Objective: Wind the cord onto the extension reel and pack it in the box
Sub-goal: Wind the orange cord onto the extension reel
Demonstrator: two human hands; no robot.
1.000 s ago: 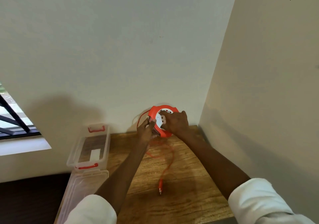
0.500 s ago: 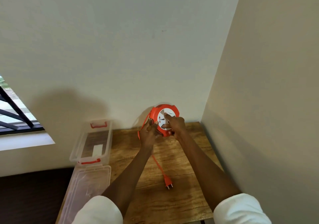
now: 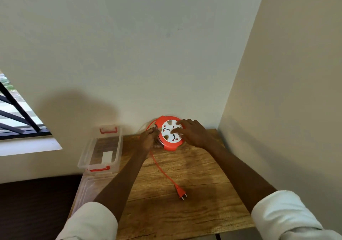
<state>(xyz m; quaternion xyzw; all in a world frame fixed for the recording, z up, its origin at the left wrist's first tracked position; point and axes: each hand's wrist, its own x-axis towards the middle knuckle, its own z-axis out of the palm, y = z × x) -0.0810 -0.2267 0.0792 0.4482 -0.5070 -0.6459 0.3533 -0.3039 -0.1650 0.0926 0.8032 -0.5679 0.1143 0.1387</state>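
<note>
An orange extension reel with a white socket face stands tilted at the back of the wooden table, near the wall. My left hand grips its left edge. My right hand lies on the white face with fingers spread. An orange cord runs from under the reel toward me and ends in an orange plug lying on the table. A clear plastic box with orange latches sits open at the table's left edge.
The box's clear lid lies in front of the box, over the table's left edge. Walls close in behind and to the right of the table. A window with dark bars is at the left.
The cord on the table has shortened and straightened, with the plug drawn closer to the reel. My right hand has shifted across the reel's white face; the reel now tilts flatter.
</note>
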